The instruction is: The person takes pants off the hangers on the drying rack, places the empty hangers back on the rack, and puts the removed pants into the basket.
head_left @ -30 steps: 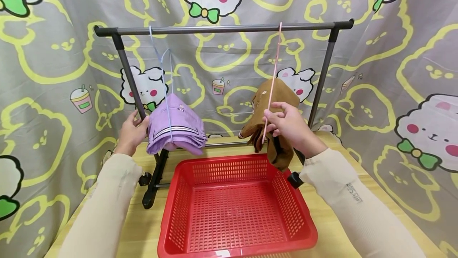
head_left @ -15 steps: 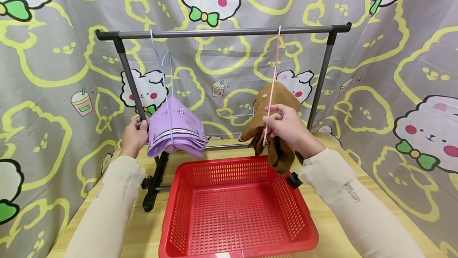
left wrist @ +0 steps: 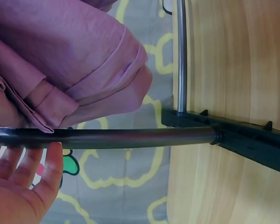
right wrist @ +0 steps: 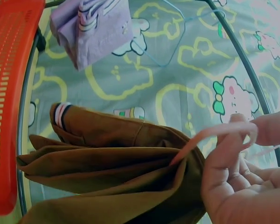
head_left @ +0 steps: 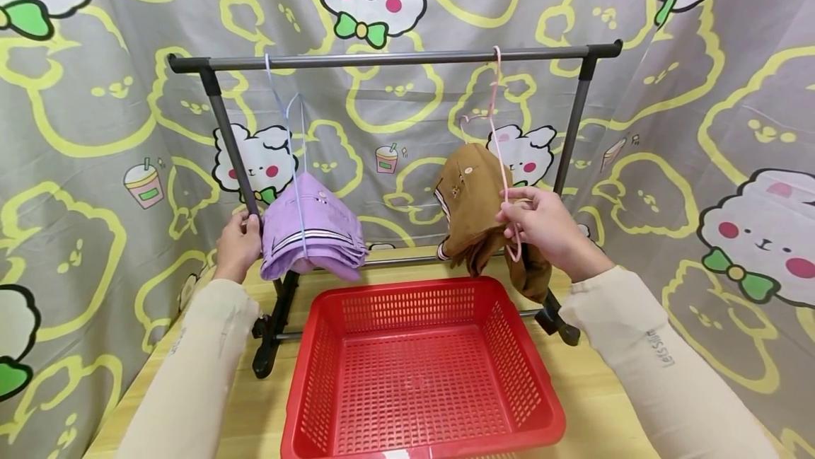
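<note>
A pink clothes hanger [head_left: 499, 144] hooks over the dark metal clothes rack [head_left: 407, 58] at the right. My right hand [head_left: 547, 225] pinches the hanger's lower wire between thumb and fingers, also in the right wrist view. A folded brown garment [head_left: 474, 194] with striped trim hangs over that hanger. At the left, a blue hanger [head_left: 294, 162] carries a folded purple garment [head_left: 315, 225]. My left hand [head_left: 237, 247] grips the rack's left post beside the purple garment; its fingertips meet the post [left wrist: 130, 136] in the left wrist view. Part of its grip is hidden.
A red perforated basket [head_left: 414, 438] stands on the wooden table [head_left: 611, 381] in front of the rack, with no items visible inside. Black rack feet [head_left: 266, 353] flank it. A patterned grey curtain [head_left: 395, 119] surrounds the table.
My right hand has moved right, swinging the pink hanger's lower end and turning the brown garment to show more of its front. My left hand has closed in on the left post.
</note>
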{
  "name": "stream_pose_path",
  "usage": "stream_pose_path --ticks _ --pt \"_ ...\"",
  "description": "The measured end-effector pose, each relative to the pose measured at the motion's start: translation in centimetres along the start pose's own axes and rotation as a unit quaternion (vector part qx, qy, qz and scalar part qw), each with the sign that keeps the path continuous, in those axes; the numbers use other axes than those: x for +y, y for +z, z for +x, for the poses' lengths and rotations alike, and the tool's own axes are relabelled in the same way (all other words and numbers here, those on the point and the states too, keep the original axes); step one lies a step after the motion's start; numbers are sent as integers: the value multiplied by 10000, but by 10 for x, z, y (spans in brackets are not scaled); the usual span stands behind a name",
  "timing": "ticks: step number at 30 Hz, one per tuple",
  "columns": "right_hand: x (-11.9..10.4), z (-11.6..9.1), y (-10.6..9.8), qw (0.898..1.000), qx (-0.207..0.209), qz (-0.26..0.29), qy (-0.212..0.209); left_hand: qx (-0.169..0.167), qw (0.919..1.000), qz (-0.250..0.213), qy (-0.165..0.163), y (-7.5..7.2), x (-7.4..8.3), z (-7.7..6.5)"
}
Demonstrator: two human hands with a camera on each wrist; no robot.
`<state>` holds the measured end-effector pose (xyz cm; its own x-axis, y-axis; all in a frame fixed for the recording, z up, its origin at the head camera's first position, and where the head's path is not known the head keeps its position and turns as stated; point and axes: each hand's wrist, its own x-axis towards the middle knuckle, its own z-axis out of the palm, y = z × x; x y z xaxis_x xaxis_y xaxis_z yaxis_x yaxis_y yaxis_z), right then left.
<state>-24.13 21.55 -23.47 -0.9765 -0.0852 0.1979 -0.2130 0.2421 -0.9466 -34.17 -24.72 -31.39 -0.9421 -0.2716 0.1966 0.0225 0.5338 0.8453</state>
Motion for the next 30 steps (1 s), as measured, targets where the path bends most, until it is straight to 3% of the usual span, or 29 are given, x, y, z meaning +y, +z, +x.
stream_pose_path --ticks 6,11,19,25,30 --pt "3 -2 -10 9995 199 -194 -120 -9 9999 102 5 1 -1 0" --pt "5 -2 -21 9949 458 -894 -73 -37 10000 85 -14 1 -2 -1" --pt "8 5 -45 9727 711 -2208 -112 -60 10000 17 -75 3 -4 0" --pt "12 10 -55 9383 1095 -3274 -195 -34 9999 55 -155 3 -5 1" --pt "19 14 -60 9233 1602 -3463 -443 -24 9999 42 -126 2 -5 1"
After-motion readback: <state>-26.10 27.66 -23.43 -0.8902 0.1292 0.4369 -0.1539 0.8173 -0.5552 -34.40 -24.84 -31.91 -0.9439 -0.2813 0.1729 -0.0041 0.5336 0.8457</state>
